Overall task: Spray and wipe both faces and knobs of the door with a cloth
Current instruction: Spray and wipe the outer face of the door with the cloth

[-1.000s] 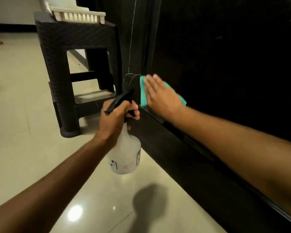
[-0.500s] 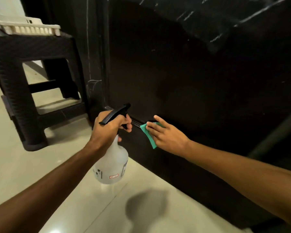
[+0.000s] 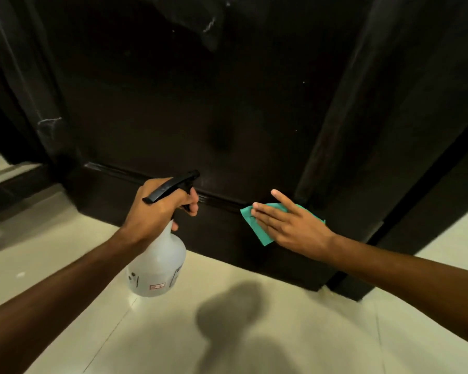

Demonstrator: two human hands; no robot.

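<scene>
A dark brown door (image 3: 200, 103) fills the upper view, with a raised moulding running along its bottom rail. My right hand (image 3: 289, 222) lies flat with straight fingers and presses a teal cloth (image 3: 257, 228) against the low right part of the door, near its edge. My left hand (image 3: 160, 206) grips the neck and black trigger of a translucent white spray bottle (image 3: 157, 265), nozzle pointed at the door's lower rail. No knob shows in this view.
The pale tiled floor (image 3: 254, 333) spreads below the door, with a dark shadow on it. A dark door frame (image 3: 349, 130) stands at the right, and a dark stool leg (image 3: 16, 182) shows blurred at the far left.
My right hand has slid the cloth to the right along the door's lower moulding. The view has swung right, so the stool has nearly left the frame. The left hand still holds the bottle.
</scene>
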